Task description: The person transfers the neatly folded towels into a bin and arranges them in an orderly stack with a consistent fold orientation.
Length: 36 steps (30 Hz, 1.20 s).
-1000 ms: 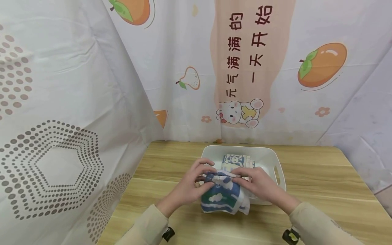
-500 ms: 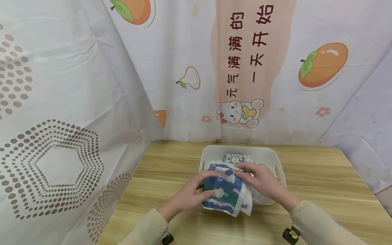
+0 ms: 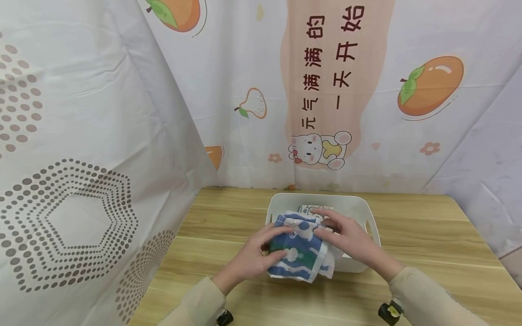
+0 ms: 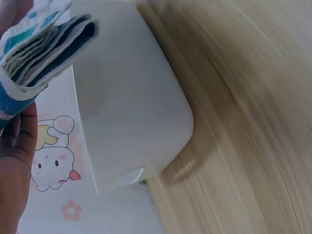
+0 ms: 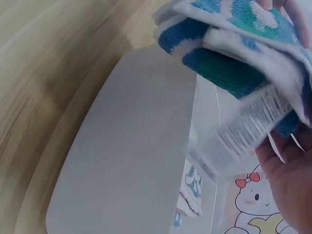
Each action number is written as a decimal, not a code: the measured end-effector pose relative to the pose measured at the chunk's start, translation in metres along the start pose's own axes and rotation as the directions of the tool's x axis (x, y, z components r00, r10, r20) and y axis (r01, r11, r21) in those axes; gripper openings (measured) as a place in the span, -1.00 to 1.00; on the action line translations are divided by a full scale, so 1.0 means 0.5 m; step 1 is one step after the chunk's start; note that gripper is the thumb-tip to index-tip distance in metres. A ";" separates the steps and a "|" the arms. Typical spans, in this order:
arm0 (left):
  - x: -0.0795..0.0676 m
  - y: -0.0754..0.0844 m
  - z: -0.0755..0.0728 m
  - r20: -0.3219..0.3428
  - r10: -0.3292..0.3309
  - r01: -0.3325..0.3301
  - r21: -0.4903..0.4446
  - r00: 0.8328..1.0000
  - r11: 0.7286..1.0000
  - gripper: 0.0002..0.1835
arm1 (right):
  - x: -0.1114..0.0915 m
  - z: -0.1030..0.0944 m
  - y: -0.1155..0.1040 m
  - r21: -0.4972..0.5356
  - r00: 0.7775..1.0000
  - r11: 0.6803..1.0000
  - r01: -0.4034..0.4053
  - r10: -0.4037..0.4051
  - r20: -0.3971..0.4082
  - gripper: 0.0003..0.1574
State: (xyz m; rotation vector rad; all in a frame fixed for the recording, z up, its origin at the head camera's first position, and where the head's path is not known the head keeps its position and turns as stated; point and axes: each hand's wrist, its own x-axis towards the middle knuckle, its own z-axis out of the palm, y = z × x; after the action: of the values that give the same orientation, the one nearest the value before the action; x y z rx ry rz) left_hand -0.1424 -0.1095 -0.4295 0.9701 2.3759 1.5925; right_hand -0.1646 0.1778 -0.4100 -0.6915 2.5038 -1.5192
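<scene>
A folded blue, green and white towel (image 3: 297, 258) is held up over the front edge of a white plastic basket (image 3: 359, 266). My left hand (image 3: 253, 257) grips the towel's left side, thumb in front. At its upper right, my right hand (image 3: 350, 236) holds it between thumb and fingers. Stacked layers of the towel (image 4: 46, 53) show in the left wrist view. From the towel hangs a label (image 5: 243, 129) with a barcode, blurred in the right wrist view. Inside the basket lies another patterned towel (image 3: 306, 209), mostly hidden behind the held one.
The basket stands on a wood-grain table (image 3: 428, 244), near its back edge. Behind the table hangs a white printed curtain (image 3: 244, 54), and a dotted curtain (image 3: 81, 136) runs along the left side.
My left hand has lowered from the towel's top edge to its left side. The right hand shifts slightly right, still holding the towel. The towel's lower corner swung down, then rose a little.
</scene>
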 end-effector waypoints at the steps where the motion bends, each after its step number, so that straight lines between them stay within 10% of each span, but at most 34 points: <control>1: 0.001 0.001 0.000 -0.006 -0.013 0.013 -0.021 1.000 1.000 -0.47 | 0.000 0.000 0.001 0.013 1.000 1.000 -0.015 0.014 0.018 -0.31; 8: 0.009 0.009 -0.005 -0.036 -0.077 0.073 -0.105 0.996 0.992 -0.42 | -0.006 0.010 0.010 0.132 0.996 0.989 -0.068 0.060 0.059 -0.01; 23: 0.025 0.012 -0.012 -0.081 -0.219 0.183 -0.314 0.972 0.931 -0.39 | -0.017 0.019 0.018 0.146 0.995 0.986 0.083 -0.075 -0.061 0.07; 36: 0.037 0.012 -0.015 -0.085 -0.260 0.198 -0.442 0.962 0.875 -0.36 | -0.026 0.022 0.028 -0.136 0.971 0.971 0.197 -0.212 -0.107 0.01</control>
State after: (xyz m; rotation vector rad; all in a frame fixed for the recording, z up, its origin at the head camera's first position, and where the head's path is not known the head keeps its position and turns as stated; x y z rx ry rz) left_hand -0.1578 -0.1033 -0.4166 0.4800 1.9834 2.0176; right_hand -0.1539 0.1804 -0.4291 -0.9309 2.7102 -1.5203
